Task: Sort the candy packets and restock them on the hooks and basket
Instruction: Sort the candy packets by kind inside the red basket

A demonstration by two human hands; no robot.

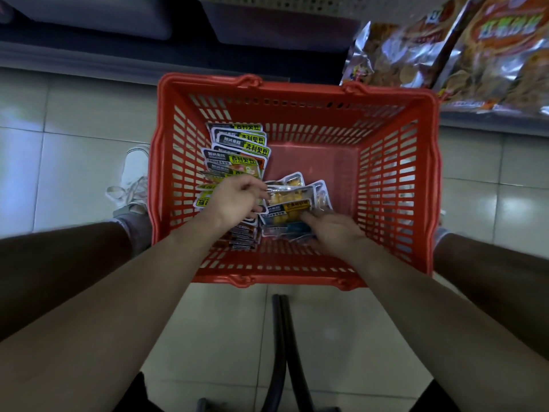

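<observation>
A red plastic basket (pixel 395 179) stands on the tiled floor between my feet. Along its left side lies a row of grey candy packets with yellow-green labels (pixel 237 150). Near the middle sits a small pile of packets with yellow sweets (pixel 292 200). My right hand (pixel 332 230) grips the near edge of this yellow pile, fingers curled on it. My left hand (pixel 237 197) hovers over the left row with loosely curled fingers, its fingertips at the pile's left edge; whether it holds a packet is hidden.
Large shiny snack bags (pixel 475 46) hang at the upper right above a low shelf edge. A dark shelf base (pixel 148 31) runs along the top. My white shoe (pixel 133 179) is left of the basket. Black handles (pixel 282 337) lie below it.
</observation>
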